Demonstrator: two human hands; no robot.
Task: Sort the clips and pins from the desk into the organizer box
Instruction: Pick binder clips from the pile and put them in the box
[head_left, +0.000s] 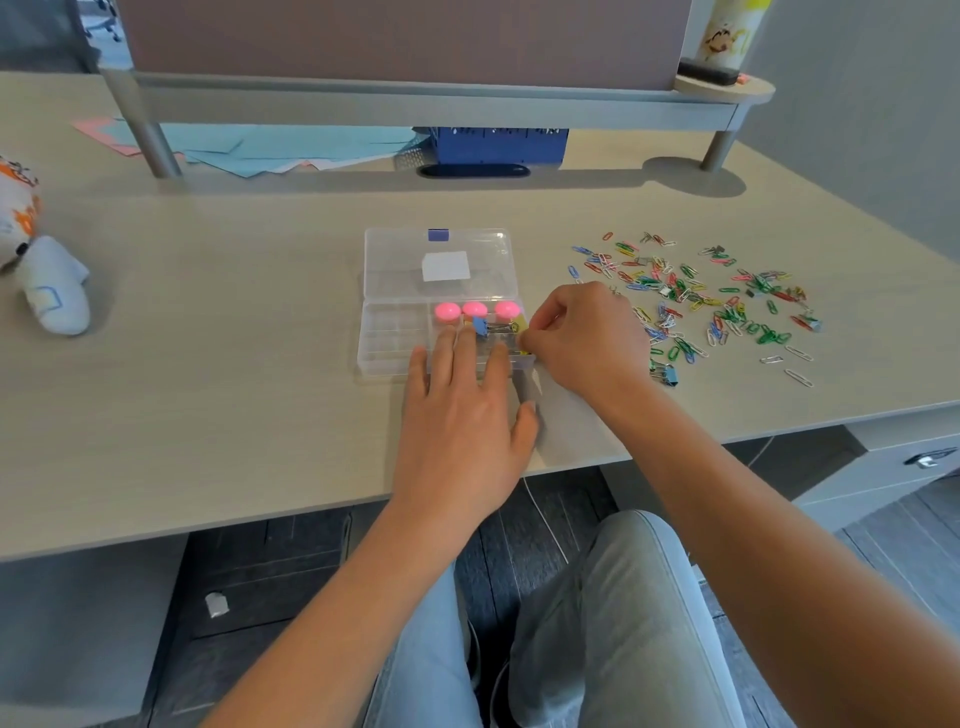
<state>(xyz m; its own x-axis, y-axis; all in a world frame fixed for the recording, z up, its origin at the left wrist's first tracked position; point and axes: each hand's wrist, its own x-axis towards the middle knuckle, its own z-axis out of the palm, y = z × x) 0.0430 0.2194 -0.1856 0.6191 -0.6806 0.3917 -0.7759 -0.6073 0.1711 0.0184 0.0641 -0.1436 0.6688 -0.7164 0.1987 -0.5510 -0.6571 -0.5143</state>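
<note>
My left hand (462, 415) flat, steadying organizer box (395, 338). My right hand (582, 338) pinching small yellow item over right compartment. Few pieces boxed; most paper clips (717, 301) left on desk (234, 364).

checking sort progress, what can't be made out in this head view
- What the right hand pinches over the organizer box: hidden by its curled fingers.
- Near-right compartments: covered by the left hand.
- Types within the clip pile: too small.
- Plush toy: cut off by the left edge.
</note>
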